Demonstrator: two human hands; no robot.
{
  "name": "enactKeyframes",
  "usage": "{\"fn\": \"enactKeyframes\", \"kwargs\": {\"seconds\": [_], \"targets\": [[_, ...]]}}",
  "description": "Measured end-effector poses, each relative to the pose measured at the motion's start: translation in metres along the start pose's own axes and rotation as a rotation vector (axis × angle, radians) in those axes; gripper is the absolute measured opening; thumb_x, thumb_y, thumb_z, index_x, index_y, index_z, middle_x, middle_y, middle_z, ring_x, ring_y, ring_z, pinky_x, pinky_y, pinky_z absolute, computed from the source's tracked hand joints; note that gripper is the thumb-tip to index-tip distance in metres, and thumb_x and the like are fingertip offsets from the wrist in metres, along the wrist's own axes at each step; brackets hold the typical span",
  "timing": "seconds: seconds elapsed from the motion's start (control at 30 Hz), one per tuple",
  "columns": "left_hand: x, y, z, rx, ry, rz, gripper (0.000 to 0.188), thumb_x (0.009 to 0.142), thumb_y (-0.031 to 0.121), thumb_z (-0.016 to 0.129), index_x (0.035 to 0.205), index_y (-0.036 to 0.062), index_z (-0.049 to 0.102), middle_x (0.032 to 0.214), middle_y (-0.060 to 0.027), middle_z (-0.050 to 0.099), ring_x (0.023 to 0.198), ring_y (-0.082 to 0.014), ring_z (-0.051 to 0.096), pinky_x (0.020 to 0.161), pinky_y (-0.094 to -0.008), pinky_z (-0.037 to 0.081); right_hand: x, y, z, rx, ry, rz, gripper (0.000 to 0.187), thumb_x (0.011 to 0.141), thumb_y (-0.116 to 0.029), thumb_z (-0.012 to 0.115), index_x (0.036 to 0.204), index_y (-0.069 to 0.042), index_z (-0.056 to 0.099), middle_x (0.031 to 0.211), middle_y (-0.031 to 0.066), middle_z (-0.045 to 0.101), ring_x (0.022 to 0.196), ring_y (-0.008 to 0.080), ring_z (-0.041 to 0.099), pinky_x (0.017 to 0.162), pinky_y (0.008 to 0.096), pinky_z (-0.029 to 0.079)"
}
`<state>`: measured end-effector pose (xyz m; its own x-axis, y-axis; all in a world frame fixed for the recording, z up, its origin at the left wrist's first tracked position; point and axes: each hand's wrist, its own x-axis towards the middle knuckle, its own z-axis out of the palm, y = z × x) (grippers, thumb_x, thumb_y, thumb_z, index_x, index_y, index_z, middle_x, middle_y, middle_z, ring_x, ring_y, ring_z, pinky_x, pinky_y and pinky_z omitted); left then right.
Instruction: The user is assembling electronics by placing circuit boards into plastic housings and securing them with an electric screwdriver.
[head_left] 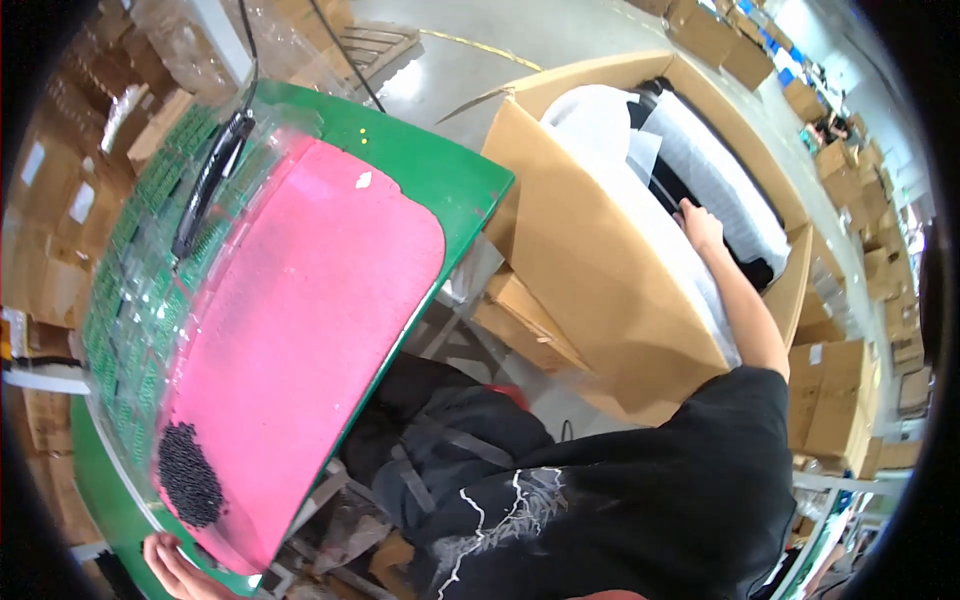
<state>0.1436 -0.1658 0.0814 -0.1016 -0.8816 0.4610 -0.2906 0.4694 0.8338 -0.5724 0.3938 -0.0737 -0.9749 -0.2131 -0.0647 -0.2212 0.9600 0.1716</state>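
Observation:
My right hand (702, 226) reaches into a large open cardboard box (590, 260). Its fingers curl at a black part (672, 188) lying between white-wrapped pieces (715, 150); the fingertips are partly hidden. At the lower left, my left hand (178, 570) rests by the near corner of a green-topped table (450, 180), fingers stretched and holding nothing visible. Close to it, a pile of small black pieces (190, 475) lies on a pink mat (310, 300). They are too small to name surely.
A black corded electric screwdriver (212, 185) lies over clear plastic along the table's far left side. Another cardboard box (530, 318) stands low between table and large box. More cartons (830, 400) stand at the right. A wooden pallet (375, 45) lies on the floor behind.

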Motion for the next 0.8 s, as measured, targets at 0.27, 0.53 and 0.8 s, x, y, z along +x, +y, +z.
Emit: {"fn": "enactKeyframes", "kwargs": {"seconds": [0.27, 0.53, 0.8], "targets": [[-0.015, 0.076, 0.084, 0.110, -0.610, 0.440, 0.013, 0.098, 0.001, 0.045, 0.103, -0.0040, 0.056, 0.091, -0.0108, 0.055, 0.087, -0.0226, 0.052, 0.084, -0.0341, 0.042, -0.009, 0.052, -0.206, -0.005, 1.010, 0.190, 0.028, 0.102, -0.036, 0.045, 0.113, -0.018, 0.063, 0.094, 0.0211, 0.071, 0.085, 0.0421, 0.069, 0.073, 0.0544, 0.052], [-0.026, 0.108, 0.146, -0.082, -0.858, 0.495, 0.019, 0.073, 0.004, 0.067, 0.091, -0.0024, 0.067, 0.081, -0.0141, 0.065, 0.073, -0.0287, 0.061, 0.068, -0.0370, 0.046, -0.018, 0.031, -0.374, 1.463, 0.537, -0.227, 0.027, 0.098, -0.025, 0.060, 0.113, -0.003, 0.065, 0.104, 0.0083, 0.069, 0.097, 0.0167, 0.065, 0.086, 0.0319, 0.052], [-0.017, 0.120, 0.168, 0.029, -0.769, 0.508, 0.039, 0.086, 0.023, 0.070, 0.120, 0.0051, 0.064, 0.124, -0.0186, 0.060, 0.116, -0.0337, 0.055, 0.098, -0.0428, 0.045, -0.130, -0.249, -0.254, 1.534, -0.357, -0.470, 0.052, 0.093, -0.031, 0.068, 0.134, -0.004, 0.050, 0.122, 0.0080, 0.064, 0.099, 0.0200, 0.068, 0.077, 0.0346, 0.061]]}}
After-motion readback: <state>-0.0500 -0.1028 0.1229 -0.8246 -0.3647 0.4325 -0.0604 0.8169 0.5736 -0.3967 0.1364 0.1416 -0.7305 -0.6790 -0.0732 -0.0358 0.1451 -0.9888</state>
